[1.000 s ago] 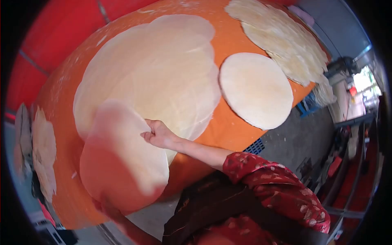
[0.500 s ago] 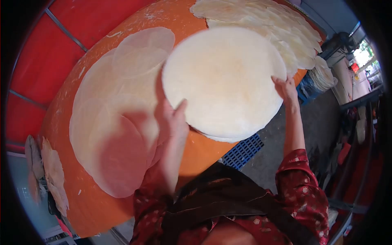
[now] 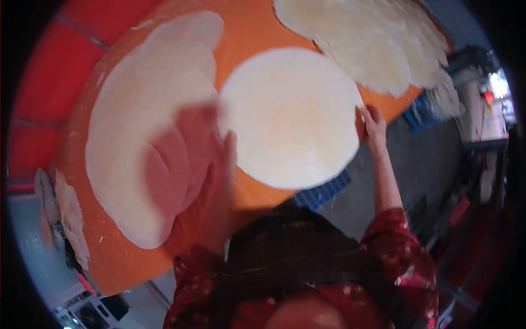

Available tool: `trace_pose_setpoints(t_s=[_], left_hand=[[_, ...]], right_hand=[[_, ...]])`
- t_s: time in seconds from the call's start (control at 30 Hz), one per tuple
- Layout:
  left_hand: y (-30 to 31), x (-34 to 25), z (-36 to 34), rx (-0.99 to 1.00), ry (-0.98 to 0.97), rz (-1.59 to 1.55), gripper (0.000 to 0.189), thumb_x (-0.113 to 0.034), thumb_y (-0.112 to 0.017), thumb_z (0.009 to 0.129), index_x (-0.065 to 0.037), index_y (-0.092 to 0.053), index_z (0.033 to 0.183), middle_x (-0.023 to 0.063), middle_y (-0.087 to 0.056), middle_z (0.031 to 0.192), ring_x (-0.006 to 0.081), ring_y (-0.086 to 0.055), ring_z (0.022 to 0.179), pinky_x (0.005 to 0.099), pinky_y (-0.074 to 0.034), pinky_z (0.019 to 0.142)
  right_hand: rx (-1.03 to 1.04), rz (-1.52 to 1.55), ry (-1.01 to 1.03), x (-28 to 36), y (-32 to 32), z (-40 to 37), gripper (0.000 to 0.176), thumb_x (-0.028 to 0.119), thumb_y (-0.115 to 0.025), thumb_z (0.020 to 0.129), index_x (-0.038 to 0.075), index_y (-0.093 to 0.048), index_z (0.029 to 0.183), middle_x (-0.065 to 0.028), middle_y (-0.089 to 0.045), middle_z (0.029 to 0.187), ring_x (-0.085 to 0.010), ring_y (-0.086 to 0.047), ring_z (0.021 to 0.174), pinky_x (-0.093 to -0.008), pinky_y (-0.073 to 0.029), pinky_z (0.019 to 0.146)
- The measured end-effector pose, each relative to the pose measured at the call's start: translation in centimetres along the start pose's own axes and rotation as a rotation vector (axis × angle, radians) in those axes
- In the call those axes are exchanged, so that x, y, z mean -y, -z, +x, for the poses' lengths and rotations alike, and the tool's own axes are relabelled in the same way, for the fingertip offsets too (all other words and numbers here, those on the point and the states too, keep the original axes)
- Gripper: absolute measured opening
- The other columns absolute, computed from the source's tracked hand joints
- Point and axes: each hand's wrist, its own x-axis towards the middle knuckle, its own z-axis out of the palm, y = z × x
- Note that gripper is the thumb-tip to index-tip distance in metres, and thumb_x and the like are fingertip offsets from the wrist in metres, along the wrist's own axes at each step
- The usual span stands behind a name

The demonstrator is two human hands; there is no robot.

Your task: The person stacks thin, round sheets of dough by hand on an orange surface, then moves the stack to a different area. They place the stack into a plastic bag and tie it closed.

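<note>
A large round pale stack of thin flatbread sheets (image 3: 290, 118) is in front of me, over the orange table's near edge. My left hand (image 3: 223, 151) is at its left rim, thumb by the edge and smeared by motion. My right hand (image 3: 374, 125) grips the right rim, with its fingers bent at the edge. Whether the stack touches the table is hidden. On the left, overlapping round sheets (image 3: 148, 104) lie spread on the table, under the shadow of my left hand and arm.
The orange table (image 3: 246, 33) carries a broad layer of overlapping sheets (image 3: 372, 46) at the far right. Beyond its right edge, more sheets (image 3: 442, 98) sit on a blue support. A blue grid (image 3: 323, 192) is low by the near edge. Red panels (image 3: 49, 82) stand at left.
The stack has come slightly left and lies flatter to view, its layered lower edge now less visible. Both hands moved with it toward its sides. The camera view has shifted a little.
</note>
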Motion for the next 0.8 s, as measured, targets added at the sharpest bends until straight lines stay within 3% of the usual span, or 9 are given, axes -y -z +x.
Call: trace_pose_setpoints(t_s=[0.07,0.17,0.37,0.43,0.5,0.57,0.7,0.73,0.8], left_hand=[[-1.8,0.3,0.0,-0.003,-0.159,-0.033,0.059,-0.030,-0.055,0.078,0.010,-0.033,0.115,0.0287,-0.042,0.109,0.0350,-0.041,0.105,0.0372,-0.031,0.092],[-2.4,-2.1,0.3,-0.002,0.019,-0.314,0.053,-0.019,-0.053,0.075,0.010,-0.033,0.115,0.0265,-0.044,0.106,0.0325,-0.043,0.100,0.0359,-0.033,0.089],[-0.6,-3.9,0.5,0.063,0.119,-0.404,0.059,0.004,-0.053,0.064,0.003,-0.030,0.118,0.0110,-0.041,0.102,0.0161,-0.045,0.090,0.0268,-0.040,0.076],[-0.1,-3.0,0.4,0.177,0.362,-0.409,0.049,-0.001,-0.057,0.068,0.004,-0.035,0.113,0.0135,-0.043,0.099,0.0166,-0.046,0.088,0.0301,-0.042,0.070],[0.7,-2.3,-0.2,0.083,0.314,-0.543,0.050,-0.002,-0.059,0.069,0.001,-0.036,0.113,0.0114,-0.043,0.100,0.0169,-0.046,0.088,0.0298,-0.042,0.071],[3.4,-1.6,-0.5,-0.010,0.273,-0.601,0.050,-0.002,-0.059,0.070,-0.001,-0.037,0.114,0.0100,-0.043,0.102,0.0174,-0.047,0.089,0.0298,-0.043,0.072],[12.0,1.5,-1.8,-0.158,0.288,-0.531,0.047,-0.002,-0.060,0.069,-0.001,-0.041,0.112,0.0097,-0.048,0.102,0.0199,-0.051,0.090,0.0310,-0.044,0.076],[13.8,3.7,-2.4,-0.193,0.309,-0.500,0.045,-0.002,-0.060,0.070,-0.001,-0.043,0.111,0.0094,-0.050,0.099,0.0202,-0.051,0.090,0.0306,-0.044,0.076],[18.8,3.6,-4.0,-0.356,0.488,-0.368,0.036,-0.003,-0.059,0.071,0.000,-0.048,0.105,0.0087,-0.054,0.093,0.0202,-0.053,0.088,0.0297,-0.044,0.076]], right_hand=[[-0.005,0.192,-0.036,0.3,-0.4,-0.7,0.046,0.021,-0.060,0.077,-0.006,-0.045,0.112,-0.0108,-0.054,0.100,-0.0153,-0.051,0.090,-0.0239,-0.040,0.078],[-0.068,0.264,-0.117,0.2,-0.8,-0.3,0.037,0.013,-0.060,0.076,-0.004,-0.049,0.107,-0.0080,-0.055,0.091,-0.0142,-0.051,0.081,-0.0242,-0.041,0.074],[-0.003,-0.130,-0.093,0.9,-1.3,0.9,0.028,0.007,-0.058,0.069,-0.001,-0.054,0.096,-0.0066,-0.057,0.077,-0.0149,-0.053,0.070,-0.0266,-0.044,0.063],[0.145,-0.522,0.047,2.1,0.0,2.8,0.024,0.008,-0.058,0.067,0.000,-0.056,0.090,-0.0097,-0.058,0.073,-0.0162,-0.055,0.065,-0.0282,-0.045,0.058],[0.295,-0.667,0.331,4.7,0.2,4.6,0.019,0.009,-0.058,0.068,0.000,-0.056,0.085,-0.0131,-0.057,0.068,-0.0200,-0.056,0.061,-0.0304,-0.044,0.055],[0.121,-0.771,0.558,7.3,-1.8,6.1,0.015,0.008,-0.057,0.070,0.000,-0.056,0.082,-0.0152,-0.056,0.065,-0.0235,-0.056,0.059,-0.0322,-0.043,0.053],[0.320,-0.709,0.715,14.6,-12.1,4.8,0.010,0.004,-0.055,0.071,0.002,-0.057,0.081,-0.0149,-0.056,0.067,-0.0257,-0.056,0.058,-0.0334,-0.044,0.054],[0.448,-0.722,0.656,16.0,-15.6,3.5,0.016,-0.002,-0.051,0.071,0.000,-0.056,0.086,-0.0132,-0.056,0.068,-0.0202,-0.057,0.061,-0.0300,-0.045,0.054],[0.643,-0.899,0.852,18.0,-22.8,0.3,0.012,-0.002,-0.054,0.061,0.002,-0.057,0.071,-0.0155,-0.056,0.068,-0.0295,-0.055,0.065,-0.0349,-0.045,0.057]])
